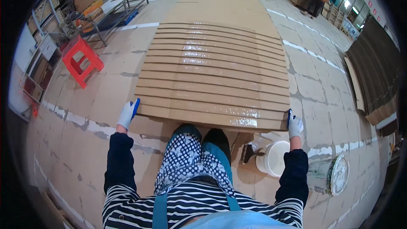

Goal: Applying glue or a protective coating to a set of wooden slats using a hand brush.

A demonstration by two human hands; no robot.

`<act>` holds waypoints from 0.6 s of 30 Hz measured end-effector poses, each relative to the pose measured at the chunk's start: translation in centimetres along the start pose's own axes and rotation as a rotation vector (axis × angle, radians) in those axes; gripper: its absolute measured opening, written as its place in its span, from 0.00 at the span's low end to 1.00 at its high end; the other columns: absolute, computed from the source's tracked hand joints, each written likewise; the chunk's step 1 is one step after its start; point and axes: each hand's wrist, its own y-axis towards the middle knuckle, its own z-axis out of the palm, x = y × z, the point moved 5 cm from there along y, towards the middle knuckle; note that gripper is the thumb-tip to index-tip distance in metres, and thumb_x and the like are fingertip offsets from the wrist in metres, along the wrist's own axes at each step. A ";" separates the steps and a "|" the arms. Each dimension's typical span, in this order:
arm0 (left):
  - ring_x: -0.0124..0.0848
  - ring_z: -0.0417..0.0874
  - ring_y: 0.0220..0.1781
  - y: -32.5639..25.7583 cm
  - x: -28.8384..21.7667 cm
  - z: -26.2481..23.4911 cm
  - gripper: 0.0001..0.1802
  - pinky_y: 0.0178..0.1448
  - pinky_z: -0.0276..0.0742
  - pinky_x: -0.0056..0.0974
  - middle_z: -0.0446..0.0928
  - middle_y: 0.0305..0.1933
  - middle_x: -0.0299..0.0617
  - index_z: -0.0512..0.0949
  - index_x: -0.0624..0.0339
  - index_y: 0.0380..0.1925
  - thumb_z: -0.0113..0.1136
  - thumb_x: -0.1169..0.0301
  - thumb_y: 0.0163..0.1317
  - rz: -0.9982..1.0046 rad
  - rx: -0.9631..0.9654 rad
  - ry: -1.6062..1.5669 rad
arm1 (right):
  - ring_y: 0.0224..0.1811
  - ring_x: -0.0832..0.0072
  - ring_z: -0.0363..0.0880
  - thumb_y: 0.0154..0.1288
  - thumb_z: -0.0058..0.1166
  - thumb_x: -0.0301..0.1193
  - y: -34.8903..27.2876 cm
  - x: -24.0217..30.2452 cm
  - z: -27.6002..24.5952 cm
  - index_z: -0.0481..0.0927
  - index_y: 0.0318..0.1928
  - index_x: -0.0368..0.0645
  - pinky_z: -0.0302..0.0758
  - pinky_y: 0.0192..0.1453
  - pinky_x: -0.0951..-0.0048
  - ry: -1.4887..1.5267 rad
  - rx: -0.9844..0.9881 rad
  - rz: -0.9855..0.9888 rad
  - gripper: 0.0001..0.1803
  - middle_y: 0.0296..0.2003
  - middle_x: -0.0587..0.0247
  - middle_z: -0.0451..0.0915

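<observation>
In front of my legs lies a long row of brown cardboard sheets, overlapped like shingles with their near edges stepped. Shiny, wet-looking streaks run over them on the left of centre and near the front edge. My left hand, in a white glove with blue on the fingers, grips the nearest sheet at its left front corner. At the opposite corner my right hand, gloved the same way, holds that sheet's right edge. The fingertips of both hands are partly hidden by the glove and the cardboard.
A red plastic stool stands at left, near a metal-framed bench. By my right leg are a brush, a white bucket and a stained pail. Stacked cardboard rises at right; a person is far behind.
</observation>
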 end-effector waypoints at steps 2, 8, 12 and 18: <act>0.52 0.78 0.38 0.5 -0.5 -0.1 0.36 0.44 0.71 0.50 0.77 0.35 0.57 0.78 0.65 0.31 0.41 0.38 0.56 0.048 -0.051 0.322 | 0.29 0.57 0.77 0.65 0.39 0.43 -1.3 -0.4 1.0 0.70 0.54 0.60 0.72 0.31 0.56 -0.221 0.028 -0.168 0.18 0.29 0.55 0.78; 0.38 0.78 0.19 1.3 -0.9 -2.2 0.33 0.23 0.73 0.41 0.74 0.18 0.50 0.75 0.60 0.16 0.41 0.42 0.59 0.378 -0.369 0.860 | 0.33 0.54 0.78 0.60 0.29 0.61 -2.8 2.8 -1.8 0.81 0.27 0.39 0.72 0.41 0.57 -0.120 0.050 -0.137 0.38 0.29 0.46 0.79; 0.32 0.77 0.14 0.5 -4.3 -3.4 0.28 0.14 0.69 0.35 0.76 0.21 0.47 0.77 0.56 0.27 0.40 0.43 0.60 0.078 -0.071 0.273 | 0.24 0.66 0.77 0.65 0.39 0.40 -1.9 0.0 -0.8 0.66 0.57 0.61 0.72 0.22 0.64 -0.303 0.207 -0.282 0.19 0.27 0.54 0.77; 0.32 0.80 0.30 -2.3 -7.5 -2.0 0.23 0.33 0.75 0.34 0.77 0.35 0.41 0.72 0.57 0.47 0.45 0.52 0.62 0.055 -0.002 -0.908 | 0.26 0.75 0.76 0.63 0.45 0.45 -1.1 0.6 -5.0 0.65 0.56 0.40 0.72 0.27 0.73 1.540 0.289 0.066 0.27 0.26 0.60 0.76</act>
